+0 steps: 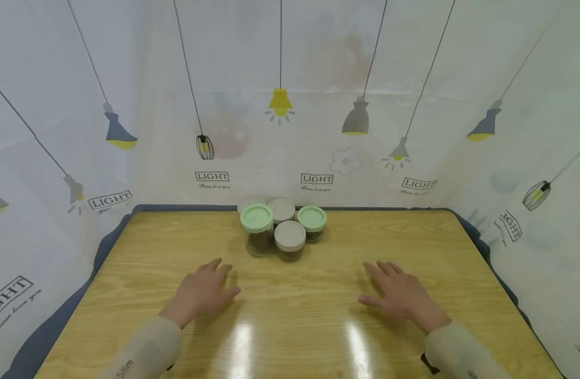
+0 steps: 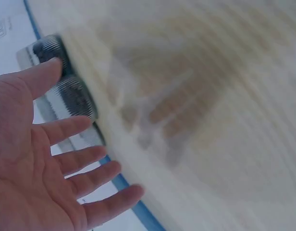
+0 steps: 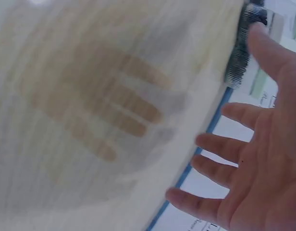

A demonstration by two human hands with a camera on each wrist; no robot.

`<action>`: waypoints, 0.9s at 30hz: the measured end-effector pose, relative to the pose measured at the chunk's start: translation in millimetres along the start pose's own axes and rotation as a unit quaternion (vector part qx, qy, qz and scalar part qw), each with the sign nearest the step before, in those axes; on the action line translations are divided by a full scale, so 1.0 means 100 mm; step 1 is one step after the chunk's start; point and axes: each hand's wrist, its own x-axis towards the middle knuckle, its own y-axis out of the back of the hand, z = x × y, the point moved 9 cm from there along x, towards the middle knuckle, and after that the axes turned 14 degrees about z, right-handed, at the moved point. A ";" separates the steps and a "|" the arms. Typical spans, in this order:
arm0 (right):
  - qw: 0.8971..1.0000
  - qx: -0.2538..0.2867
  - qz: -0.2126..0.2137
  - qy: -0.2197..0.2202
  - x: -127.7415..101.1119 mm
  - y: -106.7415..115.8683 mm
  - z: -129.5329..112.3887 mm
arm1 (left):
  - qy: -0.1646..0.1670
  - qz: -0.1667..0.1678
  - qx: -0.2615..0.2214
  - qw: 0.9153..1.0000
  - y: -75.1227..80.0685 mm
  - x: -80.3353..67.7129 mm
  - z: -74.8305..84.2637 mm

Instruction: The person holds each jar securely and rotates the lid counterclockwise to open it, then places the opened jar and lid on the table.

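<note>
In the head view, several lidded jars stand in a cluster at the table's far edge. A taller jar with a green lid (image 1: 257,218) is at the left front, a smaller green-lidded jar (image 1: 312,218) at the right. Between them is a jar with a white lid (image 1: 290,236), with two more pale-lidded jars partly hidden behind. My left hand (image 1: 202,292) hovers over the table left of and nearer than the jars, fingers spread, holding nothing. On the other side my right hand (image 1: 396,292) is likewise spread and holds nothing. Dark contents show through the jar walls (image 2: 76,100).
The wooden table (image 1: 290,310) has light reflections near its front. A pale curtain (image 1: 252,63) printed with hanging lamps stands behind the table and along both sides. Dark blue cloth (image 1: 100,255) borders the tabletop.
</note>
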 end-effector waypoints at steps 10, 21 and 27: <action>0.997 0.028 -0.072 0.000 0.09 0.09 -0.08 | 0.013 -0.062 -0.048 0.997 0.15 0.08 0.08; 0.995 0.053 -0.086 0.010 0.20 0.15 -0.30 | 0.021 -0.075 -0.075 0.994 0.10 0.25 0.10; 0.993 0.055 -0.101 0.011 0.25 0.14 -0.44 | 0.040 -0.068 -0.096 0.992 0.06 0.34 0.07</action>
